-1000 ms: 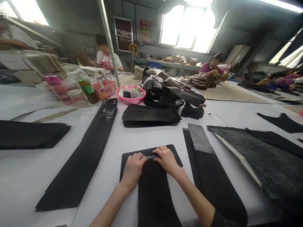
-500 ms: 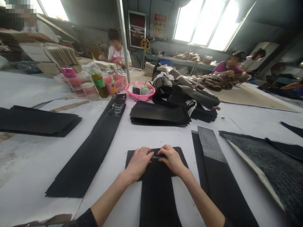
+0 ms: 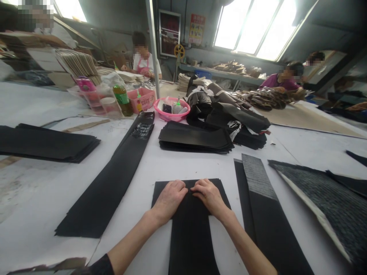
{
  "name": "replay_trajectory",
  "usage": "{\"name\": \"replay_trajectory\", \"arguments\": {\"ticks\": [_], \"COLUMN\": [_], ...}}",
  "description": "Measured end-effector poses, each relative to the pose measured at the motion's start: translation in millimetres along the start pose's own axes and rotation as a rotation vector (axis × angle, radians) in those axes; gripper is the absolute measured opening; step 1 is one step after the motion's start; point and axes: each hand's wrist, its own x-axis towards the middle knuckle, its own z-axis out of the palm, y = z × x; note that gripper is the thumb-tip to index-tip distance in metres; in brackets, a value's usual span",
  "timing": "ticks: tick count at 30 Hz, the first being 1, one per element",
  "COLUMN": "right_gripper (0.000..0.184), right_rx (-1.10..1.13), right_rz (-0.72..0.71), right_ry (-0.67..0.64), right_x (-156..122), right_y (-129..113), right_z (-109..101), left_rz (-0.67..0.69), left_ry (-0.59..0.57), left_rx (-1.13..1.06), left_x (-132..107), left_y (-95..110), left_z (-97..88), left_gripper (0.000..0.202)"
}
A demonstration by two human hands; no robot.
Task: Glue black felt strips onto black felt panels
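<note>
A long black strip (image 3: 190,240) runs from the bottom edge of the head view up onto a wider black sheet (image 3: 213,185) lying crosswise on the table. My left hand (image 3: 172,196) is closed, its fingertips pinching the strip's far end. Close beside it, my right hand (image 3: 208,194) pinches the same end, thumb and fingers bent together. Only a small gap parts the two sets of fingertips. The strip's edge beneath the fingers is mostly hidden. Whether the strip and the sheet are joined I cannot tell.
Black strips (image 3: 114,187) lie to the left, others (image 3: 275,225) to the right. Beyond my hands are a stack of black pieces (image 3: 195,137) and a pink basin (image 3: 172,110). A dark textured sheet (image 3: 318,202) lies far right. Several people work across the table.
My fingertips have come closer together on the strip's end. The pale band seen between them before is now covered or pressed down. The view has shifted slightly.
</note>
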Motion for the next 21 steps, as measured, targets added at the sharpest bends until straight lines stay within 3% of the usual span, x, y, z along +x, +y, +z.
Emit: {"name": "replay_trajectory", "arguments": {"ticks": [5,11,21], "right_gripper": [0.009,0.009,0.016], "right_rx": [-0.035,-0.085,-0.147], "right_rz": [-0.024,-0.041,-0.061], "right_ry": [0.024,0.051,0.052], "right_x": [-2.2,-2.8,-7.4], "right_y": [1.7,2.2,1.8], "right_z": [3.2,5.6,9.4], "left_rz": [0.025,0.064,0.154], "left_ry": [0.014,0.029,-0.008], "left_rx": [0.048,0.108,0.272], "left_x": [-0.4,0.0,-2.3], "left_y": [-1.0,-0.7,3.9], "left_z": [0.7,1.6,3.7], "left_gripper": [0.029,0.018,0.027]}}
